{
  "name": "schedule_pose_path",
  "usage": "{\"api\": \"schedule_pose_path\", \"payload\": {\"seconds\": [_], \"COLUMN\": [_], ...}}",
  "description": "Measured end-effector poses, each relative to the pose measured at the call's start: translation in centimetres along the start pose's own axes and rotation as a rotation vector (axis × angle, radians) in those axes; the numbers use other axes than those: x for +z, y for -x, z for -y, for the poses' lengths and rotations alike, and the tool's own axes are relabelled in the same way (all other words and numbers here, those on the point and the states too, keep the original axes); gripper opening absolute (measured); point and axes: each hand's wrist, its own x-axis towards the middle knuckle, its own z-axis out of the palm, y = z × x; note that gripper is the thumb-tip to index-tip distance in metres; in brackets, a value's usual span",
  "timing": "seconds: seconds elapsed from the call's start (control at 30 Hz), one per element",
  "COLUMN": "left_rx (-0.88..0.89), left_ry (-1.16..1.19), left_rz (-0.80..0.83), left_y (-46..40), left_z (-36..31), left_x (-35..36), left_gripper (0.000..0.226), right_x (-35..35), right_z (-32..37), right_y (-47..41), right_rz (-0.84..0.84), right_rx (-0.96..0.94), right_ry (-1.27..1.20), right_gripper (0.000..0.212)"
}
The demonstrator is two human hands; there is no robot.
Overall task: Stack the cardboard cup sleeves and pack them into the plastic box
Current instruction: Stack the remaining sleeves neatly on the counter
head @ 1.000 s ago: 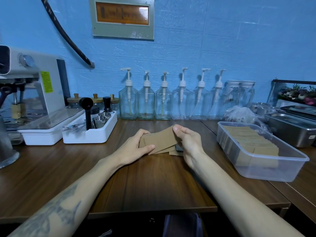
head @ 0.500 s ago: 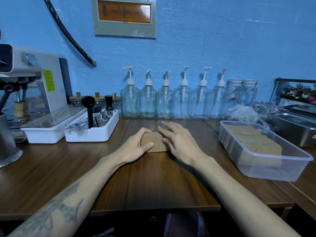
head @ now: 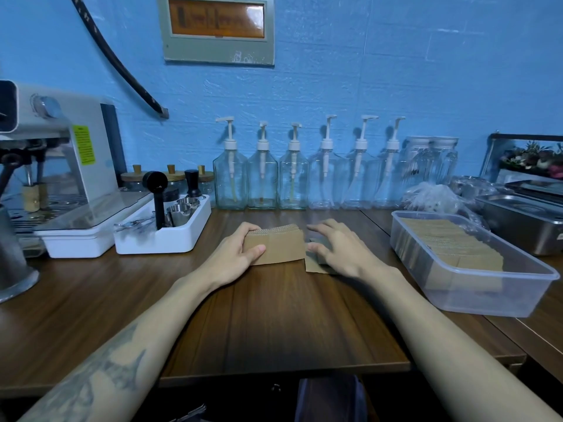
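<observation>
Forearms reached forward from the bottom edge of my view over the brown wooden surface point(head: 274, 324), the left one tattooed. My left hand point(head: 234, 257) gripped a stack of cardboard cup sleeves point(head: 278, 245) at its left end, thumb on the near face and fingers point(head: 249, 228) curled over the top, so the stack stood on its edge near the middle of the surface. Just to its right, my right hand point(head: 338, 248) lay spread, its fingers relaxed and touching a few loose sleeves point(head: 316, 264) lying flat beneath it; it gripped nothing that I could see. Well to the right sat the clear plastic box point(head: 487, 300), already holding a long row of packed sleeves point(head: 451, 242). Behind it I saw a steel pan point(head: 524, 223) and a crumpled plastic bag point(head: 432, 196). To the left stood a white organiser tray point(head: 161, 242) with small steel cups and a black tamper, and past that an espresso machine point(head: 61, 166). A row of clear pump bottles point(head: 292, 178) lined the blue wall point(head: 365, 71), beneath a framed panel point(head: 217, 28).
</observation>
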Motion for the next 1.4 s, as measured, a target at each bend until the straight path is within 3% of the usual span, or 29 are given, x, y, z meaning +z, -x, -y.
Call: {"api": "schedule_pose_path", "payload": {"seconds": [0.27, 0.8, 0.93, 1.0, 1.13, 1.3, 1.4], "left_rx": [-0.030, -0.053, -0.039, -0.037, -0.021, 0.056, 0.052], "left_ry": [-0.042, -0.048, -0.037, -0.040, -0.044, -0.026, -0.004], "left_rz": [0.032, 0.016, 0.009, 0.012, 0.014, 0.019, 0.026], "left_y": [0.2, -0.1, -0.1, -0.1, -0.1, 0.0, 0.0], "left_z": [-0.6, -0.1, -0.2, -0.3, -0.3, -0.2, -0.3], "left_x": [0.0, -0.1, -0.1, -0.1, -0.1, -0.2, -0.2], "left_gripper": [0.027, 0.029, 0.028, 0.028, 0.030, 0.038, 0.034], "right_x": [1.4, 0.5, 0.9, 1.0, 0.7, -0.3, -0.1], "right_z": [-1.1, 0.0, -0.6, -0.8, -0.7, 0.4, 1.0], "right_y": [0.2, -1.0, -1.3, -1.3, -1.3, -0.3, -0.4], "right_rz": [0.089, -0.004, -0.142, -0.218, -0.343, -0.311, -0.289], "right_rx": [0.260, 0.385, 0.365, 0.347, 0.293, 0.161, 0.159], "right_ry": [0.039, -0.227, -0.384, -0.466, -0.714, -0.970, -1.116], "right_gripper": [0.063, 0.083, 0.060, 0.059, 0.067, 0.102, 0.097]}}
